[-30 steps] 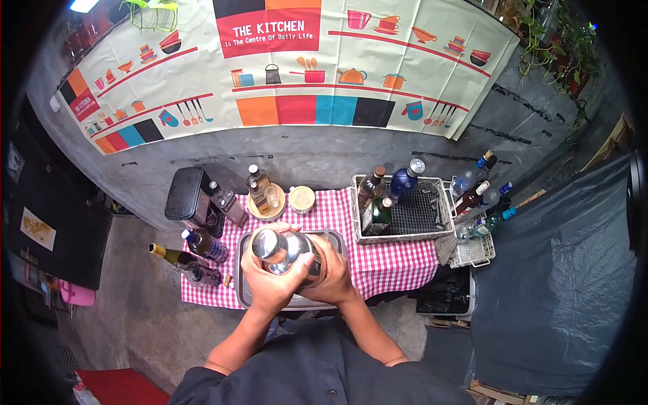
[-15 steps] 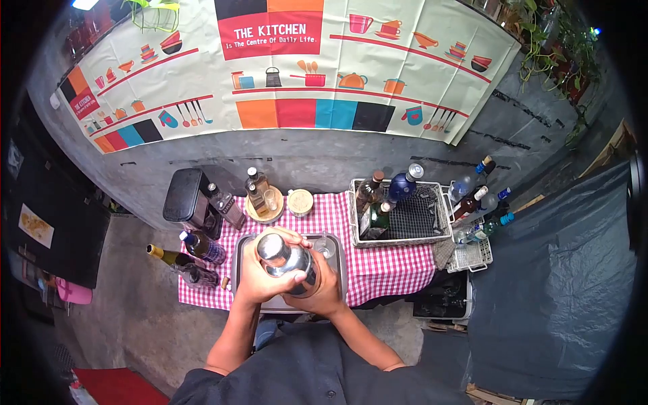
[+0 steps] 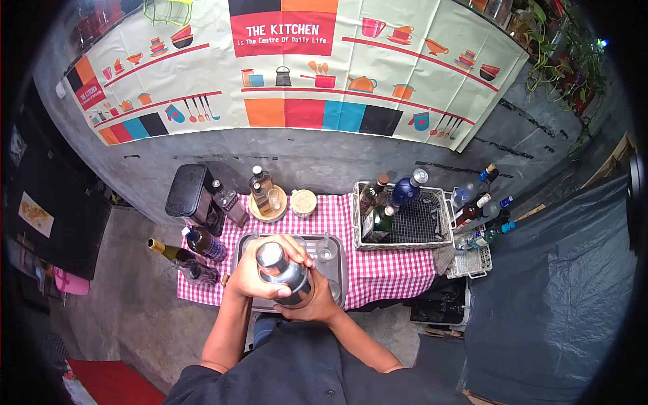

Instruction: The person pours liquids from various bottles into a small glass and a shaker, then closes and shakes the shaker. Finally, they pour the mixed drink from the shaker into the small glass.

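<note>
A shiny metal shaker (image 3: pixel 286 275) is held between both hands above a grey tray (image 3: pixel 343 270), its cap tilted up and to the left. My left hand (image 3: pixel 251 275) wraps round its upper left side, with the thumb across the front. My right hand (image 3: pixel 320 297) grips the lower right side of the body. On the tray, to the right of the hands, stands a clear glass (image 3: pixel 327 250), and part of a second glass (image 3: pixel 334 289) shows beside my right hand.
Several bottles, including a dark wine bottle (image 3: pixel 172 252), stand at the left near a black container (image 3: pixel 189 192). Behind the tray are a round wooden board (image 3: pixel 278 214) and a lidded jar (image 3: pixel 304 202). A wire basket (image 3: pixel 405 244) with bottles sits at the right.
Both hands and the shaker sit slightly lower in the view, and more of the tray's right side and its glasses shows. The background has shifted slightly as the head view moved.
</note>
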The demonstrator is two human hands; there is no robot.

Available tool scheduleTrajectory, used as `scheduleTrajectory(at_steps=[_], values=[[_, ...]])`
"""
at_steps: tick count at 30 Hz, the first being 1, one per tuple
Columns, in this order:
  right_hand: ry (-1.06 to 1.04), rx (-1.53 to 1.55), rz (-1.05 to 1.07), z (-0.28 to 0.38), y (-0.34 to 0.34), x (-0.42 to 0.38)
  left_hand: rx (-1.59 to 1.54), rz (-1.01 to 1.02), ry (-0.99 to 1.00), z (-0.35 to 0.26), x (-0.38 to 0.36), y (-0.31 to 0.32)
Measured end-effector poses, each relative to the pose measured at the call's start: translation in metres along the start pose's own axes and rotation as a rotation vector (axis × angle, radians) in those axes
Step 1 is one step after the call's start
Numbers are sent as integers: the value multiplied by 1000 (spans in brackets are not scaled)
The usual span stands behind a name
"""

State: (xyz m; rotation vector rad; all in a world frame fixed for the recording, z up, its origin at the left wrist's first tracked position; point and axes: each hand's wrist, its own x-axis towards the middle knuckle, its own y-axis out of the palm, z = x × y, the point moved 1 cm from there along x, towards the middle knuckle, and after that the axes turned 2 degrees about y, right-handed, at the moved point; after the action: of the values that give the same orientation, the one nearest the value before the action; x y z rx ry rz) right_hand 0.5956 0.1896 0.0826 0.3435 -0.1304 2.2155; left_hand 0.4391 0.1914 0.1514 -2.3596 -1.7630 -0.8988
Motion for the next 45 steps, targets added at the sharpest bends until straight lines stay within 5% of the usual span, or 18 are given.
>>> scheduleTrajectory(at_steps=[7, 11, 15, 22, 25, 37, 45], values=[[178, -4, 79, -1, 1, 6, 10, 67, -61, -5, 4, -12], [-41, -25, -54, 3, 2, 20, 126, 28, -94, -15, 5, -12], [-17, -179, -82, 8, 4, 31, 368, -225, -188, -28, -1, -8], [-157, -520, -332, 3, 38, 53, 431, -598, 51, -22, -7, -11], [-114, -405, -379, -6, 58, 54, 344, -513, -152, -26, -18, -37], [-161, -441, -308, 18, 123, 57, 203, -288, 18, -79, -49, -82], [43, -269, -240, 14, 154, 61, -19, -156, -16, -82, -63, -119]])
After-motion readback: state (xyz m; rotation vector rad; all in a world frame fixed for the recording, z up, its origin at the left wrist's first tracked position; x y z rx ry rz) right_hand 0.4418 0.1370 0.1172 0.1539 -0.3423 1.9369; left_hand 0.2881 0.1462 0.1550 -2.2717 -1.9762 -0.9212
